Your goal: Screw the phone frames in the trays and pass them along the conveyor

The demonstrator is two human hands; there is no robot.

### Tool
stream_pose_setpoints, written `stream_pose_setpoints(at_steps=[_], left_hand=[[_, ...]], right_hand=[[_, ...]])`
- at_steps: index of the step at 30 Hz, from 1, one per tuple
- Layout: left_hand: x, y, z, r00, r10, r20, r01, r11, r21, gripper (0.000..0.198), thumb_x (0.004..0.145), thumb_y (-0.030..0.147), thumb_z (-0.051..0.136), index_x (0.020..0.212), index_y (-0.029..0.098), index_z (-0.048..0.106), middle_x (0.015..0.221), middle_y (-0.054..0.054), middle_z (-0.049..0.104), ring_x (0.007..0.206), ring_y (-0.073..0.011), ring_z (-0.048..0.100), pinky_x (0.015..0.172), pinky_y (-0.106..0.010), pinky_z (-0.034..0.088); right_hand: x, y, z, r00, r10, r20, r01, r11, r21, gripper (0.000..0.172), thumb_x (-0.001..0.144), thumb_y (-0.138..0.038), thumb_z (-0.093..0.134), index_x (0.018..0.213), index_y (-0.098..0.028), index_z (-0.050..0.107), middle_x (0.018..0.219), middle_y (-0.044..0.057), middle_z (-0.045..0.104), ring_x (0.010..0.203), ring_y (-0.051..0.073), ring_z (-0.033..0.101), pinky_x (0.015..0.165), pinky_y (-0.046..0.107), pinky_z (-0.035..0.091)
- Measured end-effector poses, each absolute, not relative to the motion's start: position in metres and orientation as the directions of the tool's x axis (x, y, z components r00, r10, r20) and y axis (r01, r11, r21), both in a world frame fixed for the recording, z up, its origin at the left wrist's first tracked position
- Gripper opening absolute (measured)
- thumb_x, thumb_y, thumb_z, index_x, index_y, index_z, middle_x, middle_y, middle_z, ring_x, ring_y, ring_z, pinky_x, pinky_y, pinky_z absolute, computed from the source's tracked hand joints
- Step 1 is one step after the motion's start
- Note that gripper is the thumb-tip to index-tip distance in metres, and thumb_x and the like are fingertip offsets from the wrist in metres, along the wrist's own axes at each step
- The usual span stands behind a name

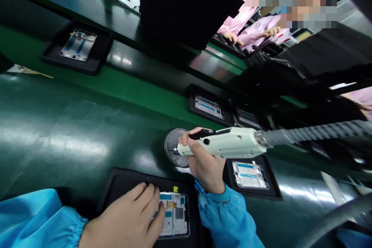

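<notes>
A dark green bench (43, 124) runs wide in front of the person, and behind it I see a brighter green strip (139, 91) crossing at a slant. A big black panel (186, 4) stands beyond, blocking much of the far side, where co-workers in pink sleeves (258, 29) have their hands over their own work. A ribbed grey hose (325, 131) comes in from the right, and a thicker grey tube (334, 217) curves through the lower right corner. One black tray (100, 56) sits at the far left and a second tray (192, 104) near the middle, each with a silver phone frame lying in it. A third tray (271, 188) rests just right of the person's right wrist, partly hidden by it, with another phone frame inside.

The nearest tray (116, 186) lies directly before the person. Its silver frame (178, 217), with blue strips and a small yellow-green tab (176, 189), sits between the left hand and the right sleeve, its left part covered by the left hand.

The right hand (206, 166) is raised beyond that tray, wrapped firmly around a pale hand tool (238, 143) whose perforated round head (171, 139) points left. The left hand (130, 211) reaches palm down, fingers slightly spread, over the frame's left side; I can't tell whether it grips. The two hands are apart.
</notes>
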State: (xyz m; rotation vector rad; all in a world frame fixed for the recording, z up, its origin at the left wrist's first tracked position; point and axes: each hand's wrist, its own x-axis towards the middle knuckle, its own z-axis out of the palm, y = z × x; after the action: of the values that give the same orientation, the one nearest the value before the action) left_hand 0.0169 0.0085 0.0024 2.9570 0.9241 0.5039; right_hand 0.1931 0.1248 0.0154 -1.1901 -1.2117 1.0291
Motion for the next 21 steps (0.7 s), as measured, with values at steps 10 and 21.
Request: stream_pose_setpoints(at_steps=[10,21], left_hand=[[0.010,0.006,-0.013,0.758,0.532,0.378,0.537,-0.837,0.102,0.043,0.094,0.044,0.053,0.111,0.006,0.064,0.116,-0.022,0.068,0.109,-0.0334,0.064,0.097,-0.047,0.042],[0.005,0.011,-0.012,0.809,0.498,0.312,0.469,-0.867,0.168,0.052,0.083,0.044,0.063,0.116,0.005,0.062,0.128,-0.026,0.061,0.117,-0.0370,0.060,0.102,-0.047,0.042]], right_hand=[[0.207,0.102,0.068,0.209,0.962,0.175,-0.172,0.213,-0.962,0.016,0.068,-0.018,0.066,0.083,-0.023,0.067,0.060,-0.003,0.053,0.061,0.012,0.052,0.065,0.034,0.048],[0.223,0.074,0.096,0.303,0.942,0.145,-0.177,0.206,-0.962,0.015,0.067,-0.016,0.064,0.080,-0.024,0.068,0.062,-0.005,0.039,0.058,0.009,0.042,0.062,0.031,0.044]])
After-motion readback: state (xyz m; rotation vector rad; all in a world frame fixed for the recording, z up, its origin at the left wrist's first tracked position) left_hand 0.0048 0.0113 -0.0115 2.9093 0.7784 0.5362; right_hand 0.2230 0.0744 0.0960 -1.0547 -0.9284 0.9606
